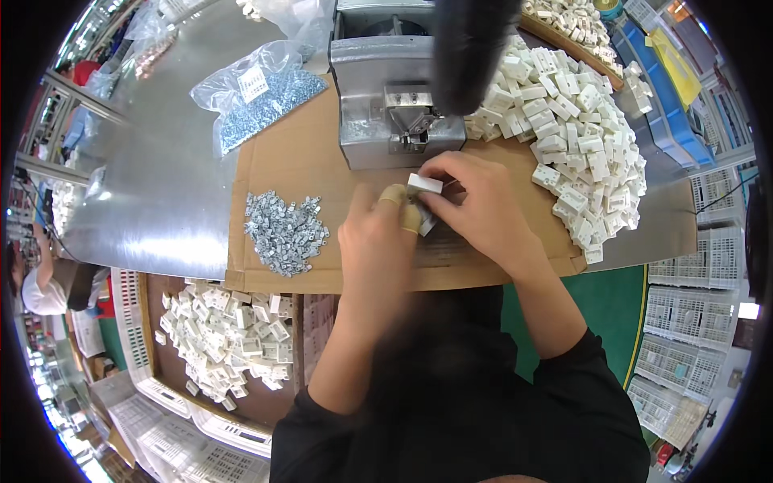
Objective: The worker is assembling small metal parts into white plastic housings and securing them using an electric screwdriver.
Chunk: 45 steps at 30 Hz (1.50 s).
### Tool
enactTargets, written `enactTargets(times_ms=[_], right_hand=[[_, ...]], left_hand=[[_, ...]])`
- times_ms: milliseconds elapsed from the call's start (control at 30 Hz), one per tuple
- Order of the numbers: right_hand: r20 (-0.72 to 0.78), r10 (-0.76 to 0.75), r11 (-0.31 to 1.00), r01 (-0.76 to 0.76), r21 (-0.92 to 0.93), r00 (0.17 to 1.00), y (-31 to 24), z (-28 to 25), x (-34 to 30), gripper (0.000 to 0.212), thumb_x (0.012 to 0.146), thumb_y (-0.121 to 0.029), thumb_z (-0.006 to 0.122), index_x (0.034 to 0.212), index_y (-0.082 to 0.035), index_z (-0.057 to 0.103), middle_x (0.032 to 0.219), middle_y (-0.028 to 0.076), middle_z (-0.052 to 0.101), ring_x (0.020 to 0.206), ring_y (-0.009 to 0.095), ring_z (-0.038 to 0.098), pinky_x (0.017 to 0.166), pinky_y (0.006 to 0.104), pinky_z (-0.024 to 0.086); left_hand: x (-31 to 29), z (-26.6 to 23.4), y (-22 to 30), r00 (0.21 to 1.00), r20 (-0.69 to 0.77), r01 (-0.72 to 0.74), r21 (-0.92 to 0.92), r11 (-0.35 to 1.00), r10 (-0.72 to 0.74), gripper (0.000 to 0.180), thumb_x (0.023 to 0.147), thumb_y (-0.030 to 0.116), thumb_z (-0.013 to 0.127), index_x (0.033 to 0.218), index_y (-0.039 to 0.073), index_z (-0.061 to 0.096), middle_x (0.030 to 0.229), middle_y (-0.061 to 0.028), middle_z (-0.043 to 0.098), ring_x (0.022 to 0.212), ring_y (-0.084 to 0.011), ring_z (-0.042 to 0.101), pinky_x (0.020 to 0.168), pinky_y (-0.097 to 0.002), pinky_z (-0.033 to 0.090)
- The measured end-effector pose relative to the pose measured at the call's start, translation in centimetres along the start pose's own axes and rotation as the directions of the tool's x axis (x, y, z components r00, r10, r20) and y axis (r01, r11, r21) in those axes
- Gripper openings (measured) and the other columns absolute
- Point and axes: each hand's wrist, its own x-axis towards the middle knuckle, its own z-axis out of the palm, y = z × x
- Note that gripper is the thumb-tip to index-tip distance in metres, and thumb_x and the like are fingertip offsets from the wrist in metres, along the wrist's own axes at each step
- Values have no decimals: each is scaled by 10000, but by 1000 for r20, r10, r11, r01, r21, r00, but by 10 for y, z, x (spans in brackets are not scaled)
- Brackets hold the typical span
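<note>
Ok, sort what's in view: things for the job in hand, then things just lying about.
Probably in the job:
white rectangular plastic block at the left hand and right hand
heap of small grey metal pieces
heap of white plastic blocks
grey metal machine

Seemingly just lying about:
yellow sheet
white openwork plastic crates
</note>
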Motion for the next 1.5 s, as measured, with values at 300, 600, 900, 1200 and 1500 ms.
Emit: enactTargets(times_ms=[300,600,900,1200,1500], right_hand=[[-16,-63,998,63,18,998,4,-1,-6,218,819,-85,804,1022,-20,759,894,128,707,723,290,677,665,379,540],[-59,-123,992,122,-10,991,7,-1,-10,244,832,-70,797,1066,-14,760,906,126,719,757,295,692,664,365,552],[-39,-179,984,180,2,983,2,1,-18,273,816,-82,808,1080,-36,754,896,105,701,762,286,674,673,373,549],[216,-425,874,460,-155,879,-3,-7,-12,293,781,-132,833,1048,-66,734,906,64,654,818,261,640,719,380,546],[-320,-173,824,315,471,931,-69,1,99,310,833,-259,776,978,0,686,880,102,688,828,194,679,710,309,549]], left_hand=[[-3,-1,-4,999,-34,10,-69,998,-12,163,827,19,764,980,-36,744,880,-147,682,675,-284,679,617,-368,534],[-4,0,1,1000,-29,12,3,1000,-12,165,817,-4,779,977,-32,750,886,-127,690,649,-244,684,589,-343,524],[-2,-5,-8,997,37,79,-149,986,-74,191,829,-14,773,1017,-39,755,899,-132,697,643,-239,666,591,-329,515],[2,-47,-18,923,380,76,-12,997,-66,502,753,81,839,1223,-21,695,1053,-150,667,854,-293,678,776,-374,539],[-5,-20,-6,971,234,-69,64,996,52,698,697,189,879,1318,18,611,1135,-162,634,1044,-368,617,903,-475,501]])
